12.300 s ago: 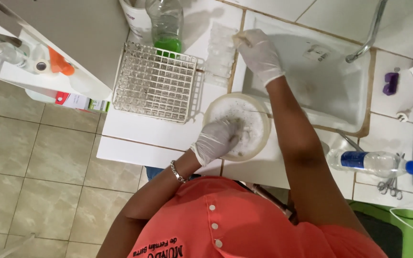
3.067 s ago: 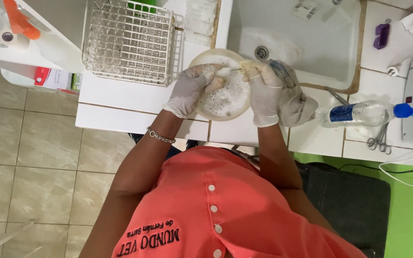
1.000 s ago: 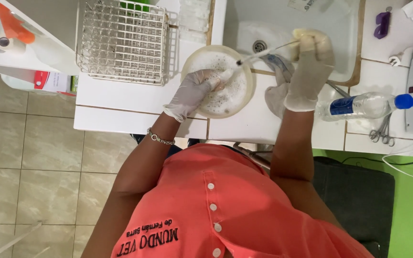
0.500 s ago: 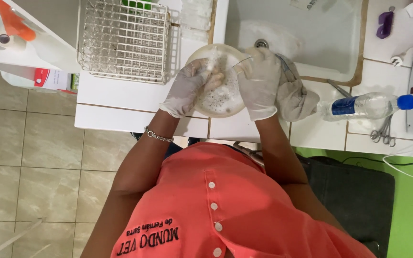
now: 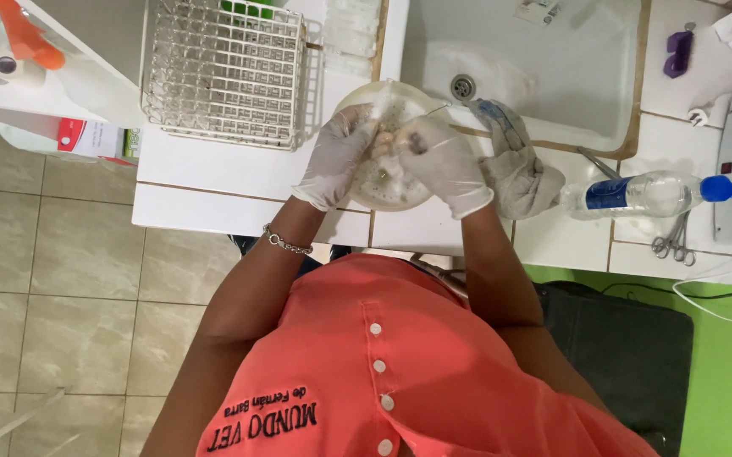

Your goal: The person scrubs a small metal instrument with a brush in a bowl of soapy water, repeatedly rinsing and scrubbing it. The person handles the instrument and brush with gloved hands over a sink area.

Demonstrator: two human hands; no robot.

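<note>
Over the white tiled counter (image 5: 213, 182), seen from the head camera, both gloved hands meet above a round, shallow, translucent bowl (image 5: 383, 182) that sits on the counter's front part, just left of the sink (image 5: 552, 76). The left hand (image 5: 340, 156) is curled over the bowl's left side, fingers bent inward around something small and pale at the centre; what it is cannot be made out. The right hand (image 5: 446, 165) is closed likewise from the right, pinching a thin metal instrument (image 5: 435, 110) whose tip points up toward the sink drain. The two hands touch over the bowl's middle. A metal bracelet (image 5: 285, 244) circles the left wrist. A crumpled grey cloth (image 5: 518, 169) lies just right of the right hand, on the sink's edge. A white wire rack (image 5: 226, 72) stands left of the bowl. Farther right lie a clear plastic bottle with a blue cap (image 5: 654, 193) and metal scissors (image 5: 675, 241).
</note>
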